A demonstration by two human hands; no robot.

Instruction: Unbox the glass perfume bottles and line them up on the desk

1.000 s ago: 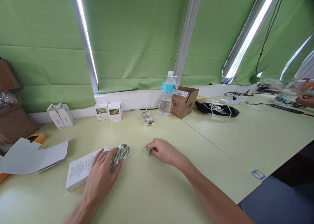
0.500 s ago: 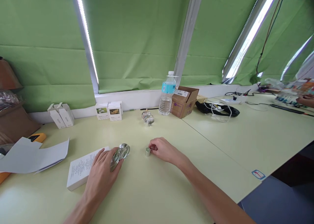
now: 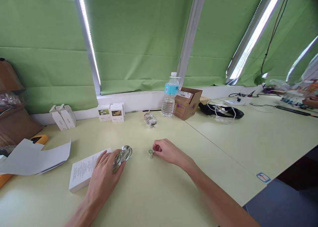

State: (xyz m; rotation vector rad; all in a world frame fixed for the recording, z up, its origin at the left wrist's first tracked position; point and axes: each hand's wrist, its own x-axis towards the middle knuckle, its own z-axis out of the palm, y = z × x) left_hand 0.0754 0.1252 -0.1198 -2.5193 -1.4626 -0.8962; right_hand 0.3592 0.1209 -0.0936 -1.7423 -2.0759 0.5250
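A clear glass perfume bottle with a shiny, rounded body lies tilted in my left hand. My fingers and thumb wrap round its near end and hide part of it. A small silver cap stands upright on the table to the right of the bottle. My right hand rests just right of the cap, its fingers curled into a pinch with the tips at the cap's side. What those fingertips hold, if anything, is hidden. Under and beside my left hand lies a flat white box with printed text.
More glass bottles stand at mid-back. Behind them are a water bottle and a cardboard box. Small white boxes line the wall. Papers lie left; a black pouch with a white cable lies right.
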